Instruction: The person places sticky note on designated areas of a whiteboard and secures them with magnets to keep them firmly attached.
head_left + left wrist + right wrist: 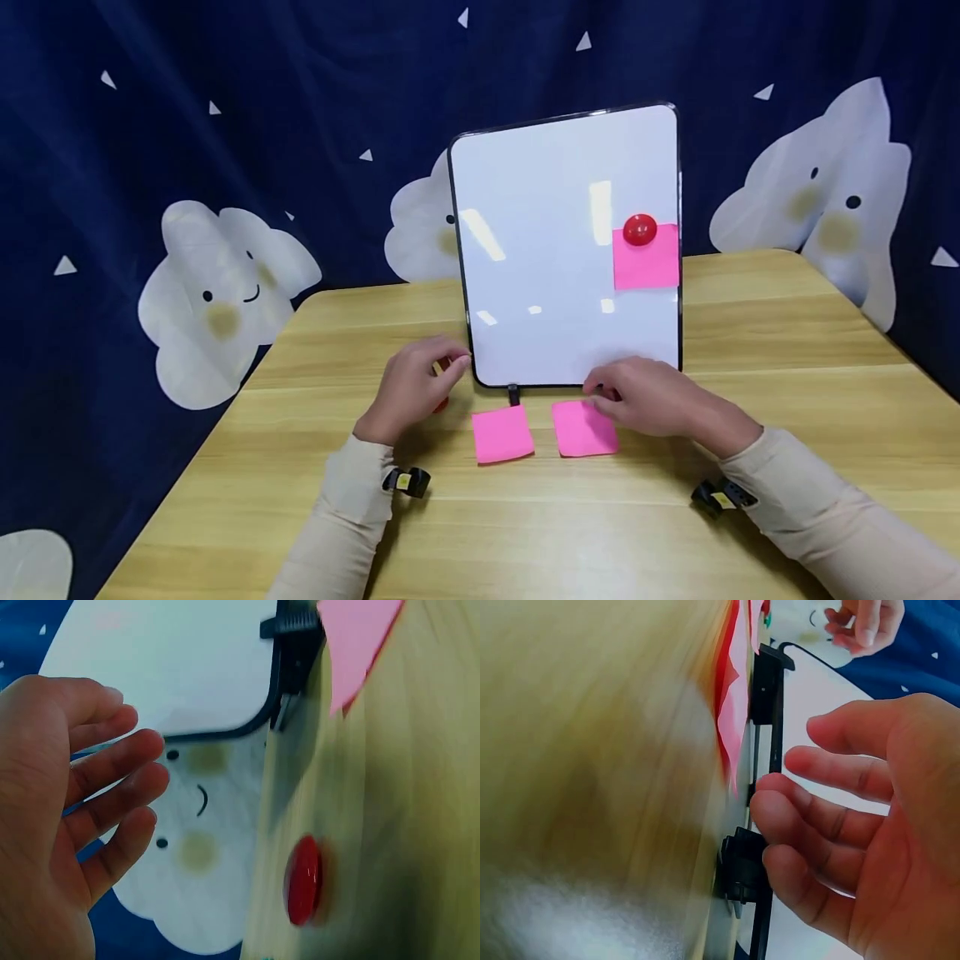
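Observation:
A whiteboard (555,208) with a black frame stands upright on the table. On its right side a round red magnet (640,230) lies over the top of a pink sticky note (646,267). My left hand (412,387) hovers by the board's lower left edge, fingers loosely bent, holding nothing. A red magnet (303,880) lies on the table near it, mostly hidden in the head view. By the lower right edge is my right hand (652,396), its fingers (780,817) loosely curved around nothing. Two more pink notes, a left one (503,435) and a right one (585,429), lie before the board.
Black stand feet, one at the left (513,395), hold the board's lower edge. The wooden table (525,533) extends toward me. Behind it hangs a dark blue curtain (315,83) with white clouds. A small green thing (768,619) shows in the right wrist view.

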Motion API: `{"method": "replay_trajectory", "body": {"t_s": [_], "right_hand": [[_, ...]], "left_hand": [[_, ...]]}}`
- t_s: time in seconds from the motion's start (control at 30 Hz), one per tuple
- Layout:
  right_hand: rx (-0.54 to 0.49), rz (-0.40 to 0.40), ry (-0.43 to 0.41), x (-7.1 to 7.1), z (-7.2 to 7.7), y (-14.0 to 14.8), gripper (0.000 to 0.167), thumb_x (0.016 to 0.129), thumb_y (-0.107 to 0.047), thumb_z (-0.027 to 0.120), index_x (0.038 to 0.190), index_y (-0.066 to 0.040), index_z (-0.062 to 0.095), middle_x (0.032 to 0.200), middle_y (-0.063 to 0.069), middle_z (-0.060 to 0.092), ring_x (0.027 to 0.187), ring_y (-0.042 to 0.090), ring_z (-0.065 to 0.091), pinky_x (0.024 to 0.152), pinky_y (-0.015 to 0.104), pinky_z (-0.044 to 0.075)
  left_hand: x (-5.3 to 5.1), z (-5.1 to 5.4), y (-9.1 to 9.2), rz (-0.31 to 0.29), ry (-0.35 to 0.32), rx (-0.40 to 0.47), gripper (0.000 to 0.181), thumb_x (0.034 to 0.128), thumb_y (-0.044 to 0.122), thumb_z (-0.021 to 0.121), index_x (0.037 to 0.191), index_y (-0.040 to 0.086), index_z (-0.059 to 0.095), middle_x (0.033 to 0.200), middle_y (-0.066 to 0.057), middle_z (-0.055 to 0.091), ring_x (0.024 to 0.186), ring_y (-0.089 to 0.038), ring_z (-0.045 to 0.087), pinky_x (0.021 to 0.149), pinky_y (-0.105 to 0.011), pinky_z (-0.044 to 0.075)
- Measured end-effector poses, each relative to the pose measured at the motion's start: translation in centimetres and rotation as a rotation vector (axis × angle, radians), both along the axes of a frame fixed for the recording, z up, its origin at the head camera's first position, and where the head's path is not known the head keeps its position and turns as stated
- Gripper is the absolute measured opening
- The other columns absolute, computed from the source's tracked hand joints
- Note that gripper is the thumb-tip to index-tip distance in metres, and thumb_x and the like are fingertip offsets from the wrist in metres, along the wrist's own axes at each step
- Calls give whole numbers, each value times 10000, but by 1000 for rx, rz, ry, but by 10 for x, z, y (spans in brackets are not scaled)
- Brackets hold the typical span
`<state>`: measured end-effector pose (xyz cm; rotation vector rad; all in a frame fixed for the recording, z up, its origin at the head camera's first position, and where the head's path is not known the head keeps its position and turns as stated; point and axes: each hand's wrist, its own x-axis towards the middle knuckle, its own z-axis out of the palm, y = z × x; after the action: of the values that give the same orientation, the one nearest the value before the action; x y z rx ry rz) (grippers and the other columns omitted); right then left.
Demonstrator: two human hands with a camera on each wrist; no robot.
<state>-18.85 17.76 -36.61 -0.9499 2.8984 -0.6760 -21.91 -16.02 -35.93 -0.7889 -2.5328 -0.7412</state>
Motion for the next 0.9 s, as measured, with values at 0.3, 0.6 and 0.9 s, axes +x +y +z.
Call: {"method": "replay_trajectory", "body": {"t_s": [0.3,0.6,0.9], "right_hand": [[31,11,-18,4,-3,1,83,904,-187,748,985,-171,760,659,-108,506,664,82,470,622,286,413],[88,56,-3,4,-2,-1,84,884,-173,765,859,-232,710,610,-95,424,606,69,403,566,260,344],[152,76,-37,8,-1,0,237,880,-245,769,699,-293,624,655,-122,509,646,89,465,594,291,413]], "left_hand": [[-3,-9,-22,82,-80,-2,154,979,259,663,1019,154,769,940,72,700,798,-105,602,704,-321,513],[-6,-14,-32,133,-180,-82,184,972,269,662,1042,140,773,985,46,707,815,-149,608,709,-344,495],[-9,-20,-38,147,-230,-120,156,941,247,709,1027,135,775,954,43,685,827,-168,618,722,-358,500]]}}
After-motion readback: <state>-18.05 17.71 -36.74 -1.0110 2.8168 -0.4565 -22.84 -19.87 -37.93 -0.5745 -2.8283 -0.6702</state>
